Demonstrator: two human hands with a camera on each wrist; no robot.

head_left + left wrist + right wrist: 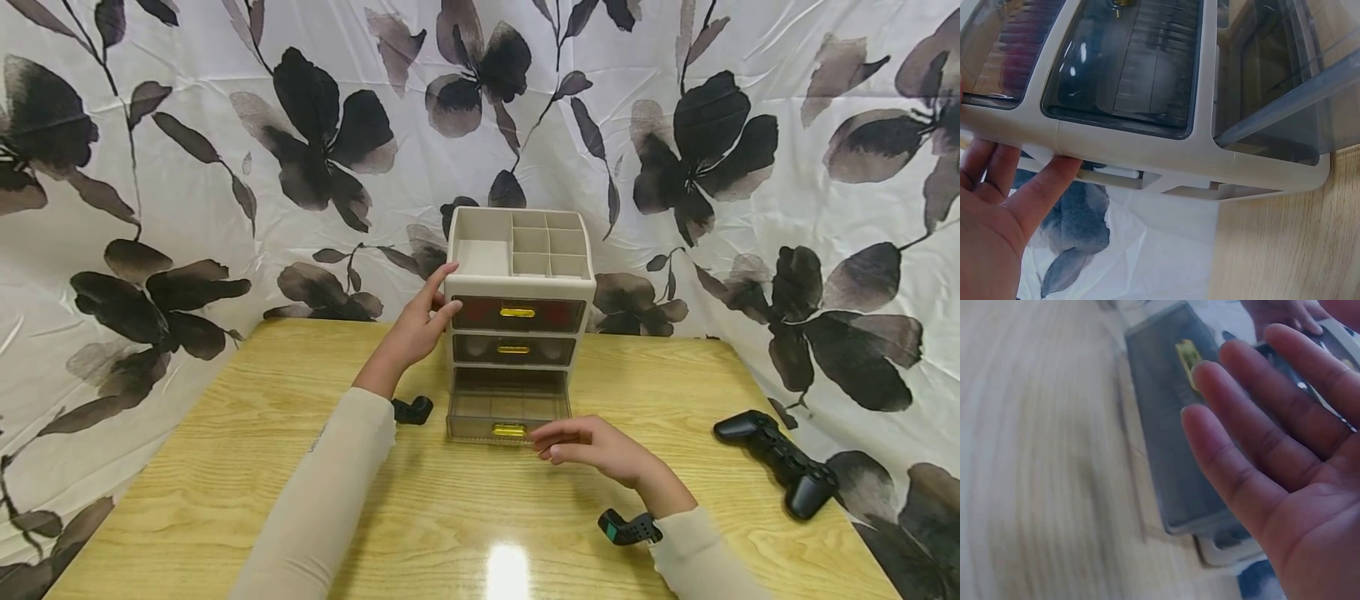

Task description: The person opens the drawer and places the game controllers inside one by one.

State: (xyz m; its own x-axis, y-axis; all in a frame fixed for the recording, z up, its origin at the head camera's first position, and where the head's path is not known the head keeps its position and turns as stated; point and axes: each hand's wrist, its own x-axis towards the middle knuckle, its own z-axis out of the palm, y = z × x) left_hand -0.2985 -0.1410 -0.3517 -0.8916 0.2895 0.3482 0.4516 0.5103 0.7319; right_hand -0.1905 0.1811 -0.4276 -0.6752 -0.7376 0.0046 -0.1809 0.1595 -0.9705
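A cream desktop drawer organizer (520, 284) stands upright on the table, with its bottom drawer (472, 429) pulled out. The see-through drawer shows no contents in the head view. My left hand (412, 332) touches the organizer's left side with extended fingers, the fingertips at its upper front edge. In the left wrist view, fingers (1041, 190) lie against the side frame. My right hand (596, 450) is beside the drawer's front right corner, fingers extended close to its yellow handle (509, 430). The right wrist view shows that palm bare, holding nothing.
Dark upper drawers (517, 314) are closed, and the organizer's top has several compartments (550, 242). A black game controller (776, 462) lies at the table's right edge. Floral cloth (480, 150) hangs behind the wooden table (450, 517). Black straps (630, 528) circle the wrists.
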